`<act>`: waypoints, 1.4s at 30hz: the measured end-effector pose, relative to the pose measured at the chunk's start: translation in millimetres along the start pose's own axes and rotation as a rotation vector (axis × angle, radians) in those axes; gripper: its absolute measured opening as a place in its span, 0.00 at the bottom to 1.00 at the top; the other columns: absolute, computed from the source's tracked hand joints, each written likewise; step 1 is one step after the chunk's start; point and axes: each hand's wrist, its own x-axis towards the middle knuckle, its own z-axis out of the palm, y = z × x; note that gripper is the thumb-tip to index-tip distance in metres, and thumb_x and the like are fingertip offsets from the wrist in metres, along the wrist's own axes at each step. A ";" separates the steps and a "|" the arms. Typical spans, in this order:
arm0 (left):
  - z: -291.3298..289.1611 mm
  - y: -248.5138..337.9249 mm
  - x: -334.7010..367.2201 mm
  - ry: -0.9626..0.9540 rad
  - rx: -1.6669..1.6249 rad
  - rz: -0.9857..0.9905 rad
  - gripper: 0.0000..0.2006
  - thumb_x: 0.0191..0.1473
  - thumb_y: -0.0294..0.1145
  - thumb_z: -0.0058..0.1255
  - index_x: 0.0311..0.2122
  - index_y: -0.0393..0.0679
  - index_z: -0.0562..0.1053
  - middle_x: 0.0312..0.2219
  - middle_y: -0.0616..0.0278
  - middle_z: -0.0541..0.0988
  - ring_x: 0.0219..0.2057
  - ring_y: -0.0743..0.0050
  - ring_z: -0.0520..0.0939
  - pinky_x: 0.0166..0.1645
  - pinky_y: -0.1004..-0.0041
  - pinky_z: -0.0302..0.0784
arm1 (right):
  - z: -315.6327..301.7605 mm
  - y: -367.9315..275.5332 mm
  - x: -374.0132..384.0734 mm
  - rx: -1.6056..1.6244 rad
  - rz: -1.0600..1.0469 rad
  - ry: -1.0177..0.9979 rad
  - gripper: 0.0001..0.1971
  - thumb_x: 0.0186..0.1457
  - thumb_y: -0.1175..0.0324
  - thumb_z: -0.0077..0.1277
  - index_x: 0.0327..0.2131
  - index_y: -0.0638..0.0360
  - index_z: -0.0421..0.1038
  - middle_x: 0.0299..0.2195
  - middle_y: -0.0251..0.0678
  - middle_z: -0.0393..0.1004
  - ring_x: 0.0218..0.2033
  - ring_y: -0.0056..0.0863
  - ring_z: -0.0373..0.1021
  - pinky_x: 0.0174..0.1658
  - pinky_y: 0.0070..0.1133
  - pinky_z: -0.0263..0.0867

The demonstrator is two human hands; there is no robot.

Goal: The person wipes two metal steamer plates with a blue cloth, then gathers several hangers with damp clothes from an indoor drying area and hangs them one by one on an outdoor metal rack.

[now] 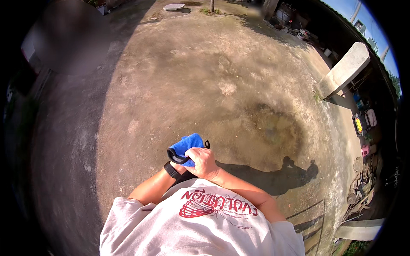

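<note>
A blue, black-edged folded fabric cloth [189, 142] sits toward seven o'clock from centre, the right hand's [203, 163] grip clamped on it; the left hand's [178, 167] is hidden, so I cannot tell. Probably light, soft, unbreakable; best pinched through its folded layers.

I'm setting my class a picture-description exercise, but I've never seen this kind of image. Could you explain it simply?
There is no machine here, only a person's two bare hands. The single picture comes from a wide fisheye camera on the person's head, looking down, so straight edges bend and the rim is black. The right hand grips a blue cloth with black edging. The left hand, below a black wristband, is mostly hidden by the cloth, so its grip is unclear. Beyond is sunlit concrete ground, with the person's shadow and a dark patch.
</note>
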 end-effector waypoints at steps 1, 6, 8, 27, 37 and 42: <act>-11.9 7.6 35.6 -0.265 -0.057 -0.004 0.10 0.57 0.38 0.41 0.31 0.47 0.72 0.30 0.66 0.77 0.32 0.72 0.78 0.35 0.71 0.75 | -4.3 37.8 18.3 0.006 -0.033 0.042 0.13 0.41 0.65 0.59 0.27 0.57 0.65 0.21 0.37 0.69 0.24 0.39 0.70 0.28 0.27 0.66; 68.6 53.4 193.8 0.192 0.315 -0.325 0.17 0.57 0.38 0.38 0.44 0.37 0.70 0.36 0.55 0.78 0.36 0.67 0.80 0.42 0.69 0.77 | -51.6 229.2 94.1 -0.085 0.534 0.459 0.15 0.50 0.60 0.55 0.28 0.63 0.68 0.22 0.46 0.71 0.22 0.44 0.69 0.27 0.31 0.64; 94.9 67.5 253.3 0.141 0.259 -0.405 0.18 0.57 0.42 0.41 0.45 0.38 0.70 0.38 0.57 0.78 0.36 0.67 0.80 0.44 0.69 0.76 | -79.5 298.9 99.4 0.138 0.896 0.585 0.17 0.53 0.57 0.52 0.29 0.65 0.70 0.24 0.40 0.73 0.23 0.31 0.69 0.28 0.27 0.64; 146.8 154.7 836.3 0.110 0.170 -0.222 0.27 0.55 0.53 0.44 0.52 0.42 0.66 0.51 0.60 0.69 0.52 0.65 0.69 0.59 0.64 0.59 | -265.2 750.8 363.8 1.074 0.788 0.598 0.23 0.60 0.55 0.42 0.50 0.64 0.64 0.49 0.37 0.67 0.50 0.24 0.63 0.55 0.26 0.57; 196.3 198.7 1136.7 -0.190 0.234 -0.192 0.30 0.62 0.51 0.29 0.63 0.45 0.48 0.60 0.53 0.56 0.61 0.59 0.57 0.62 0.57 0.52 | -310.1 1028.3 604.2 0.273 0.608 0.381 0.16 0.59 0.62 0.45 0.45 0.63 0.68 0.42 0.40 0.73 0.43 0.26 0.69 0.44 0.21 0.65; 207.3 241.0 1308.3 -0.004 0.458 -0.071 0.36 0.57 0.57 0.38 0.62 0.42 0.50 0.57 0.53 0.60 0.59 0.65 0.60 0.61 0.59 0.54 | -390.3 1153.5 678.1 0.565 0.675 0.992 0.20 0.62 0.59 0.41 0.47 0.68 0.66 0.45 0.38 0.70 0.43 0.25 0.67 0.49 0.22 0.62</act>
